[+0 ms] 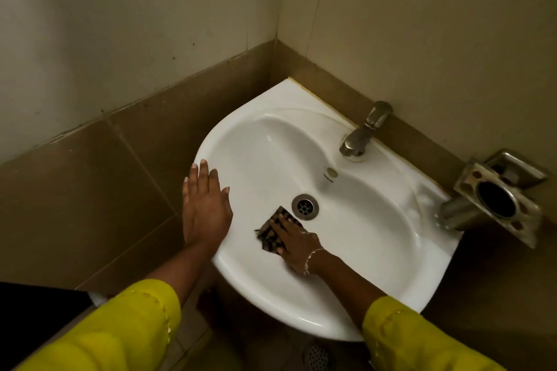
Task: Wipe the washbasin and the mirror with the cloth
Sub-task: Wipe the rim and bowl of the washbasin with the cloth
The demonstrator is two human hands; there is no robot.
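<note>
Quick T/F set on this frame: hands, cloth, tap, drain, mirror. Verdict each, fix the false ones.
1. The right hand presses the cloth flat inside the washbasin. True.
2. The cloth covers the drain. False: it lies just beside the drain, which is fully uncovered.
3. The left hand rests open on the basin's left rim, holding nothing. True.
4. Water is running from the tap. False: no stream is visible.
5. The mirror is being wiped. False: no mirror is in view; the wiping is in the basin.
6. A metal holder is mounted at the basin's right end. True.
</note>
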